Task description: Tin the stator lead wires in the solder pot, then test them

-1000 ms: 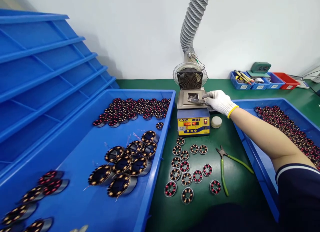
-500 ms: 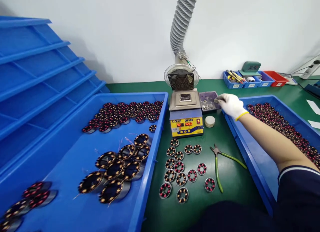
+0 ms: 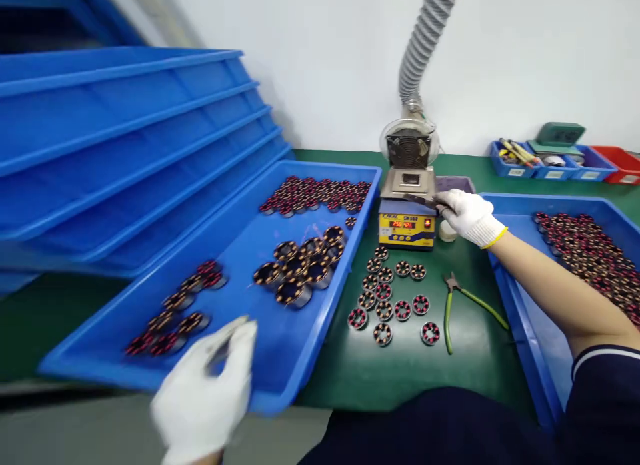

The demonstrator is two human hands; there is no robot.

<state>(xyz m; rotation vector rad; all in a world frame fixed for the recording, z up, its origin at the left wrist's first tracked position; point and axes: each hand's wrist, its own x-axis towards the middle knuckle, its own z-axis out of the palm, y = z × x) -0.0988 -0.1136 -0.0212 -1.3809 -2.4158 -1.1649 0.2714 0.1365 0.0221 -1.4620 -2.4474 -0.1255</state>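
Note:
In a white glove, my right hand (image 3: 465, 215) grips a thin dark flat strip (image 3: 419, 200), probably a scraper, which reaches leftward across the front of the yellow-fronted solder pot (image 3: 406, 230). My left hand (image 3: 207, 385), also gloved and smeared by motion, is over the near end of the left blue tray (image 3: 270, 403). Its thumb and fingers curl together in a pinch; whatever may be at their tips is too blurred to name. Below the pot, several small ring-shaped wound stators (image 3: 384, 310) stand on the green table. Larger wound stators (image 3: 300, 271) are grouped inside the left tray.
Green-handled cutters (image 3: 450, 311) lie right of the small stators. Another blue tray (image 3: 520, 331) with many stators stands at the right. Stacked blue trays (image 3: 150, 138) rise at the left. A grey exhaust hose (image 3: 425, 38) hangs behind the pot, near a small round container (image 3: 447, 231).
My view has swung left. My left hand has come into view. My right hand has shifted from the small parts tray to the pot's front, and the dark strip now shows in it.

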